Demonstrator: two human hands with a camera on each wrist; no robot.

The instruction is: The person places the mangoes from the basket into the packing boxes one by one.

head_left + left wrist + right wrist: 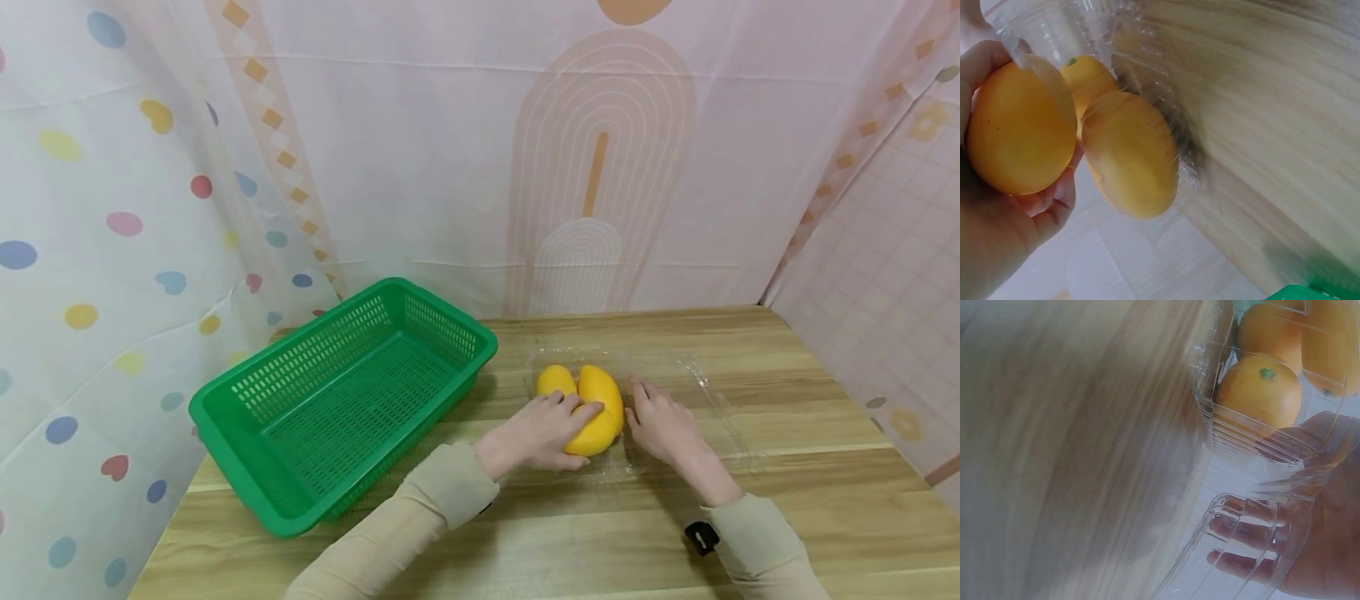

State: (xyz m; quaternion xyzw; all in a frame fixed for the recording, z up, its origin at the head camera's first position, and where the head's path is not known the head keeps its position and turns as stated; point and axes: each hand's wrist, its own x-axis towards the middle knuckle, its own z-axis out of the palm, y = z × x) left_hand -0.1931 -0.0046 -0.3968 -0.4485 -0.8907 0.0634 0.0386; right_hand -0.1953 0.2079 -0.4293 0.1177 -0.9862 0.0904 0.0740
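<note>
Here's the nearest fruit, in a clear box right of centre on the tabletop, and the left hand has it! Fingers bent over the top, thumb round the near side, parted about as wide as the fruit; that rounded spread probably suits a smooth, curved skin, gripping from two sides at once.

Tucked right behind, the back-left fruit and the back-right fruit sit close by; the box's low walls look to be what bunches all three together.

Over to the right hand: no fruit there, fingers loosely extended, touching the clear plastic just beside the fruit, likely steadying something so light. The right-wrist view shows those fingers through the plastic; how hard they press, I can't tell.

Further left, the green basket stands slantwise, apart from the box, its open top facing up, handy to the left arm. Behind it all hangs the patterned curtain.
</note>
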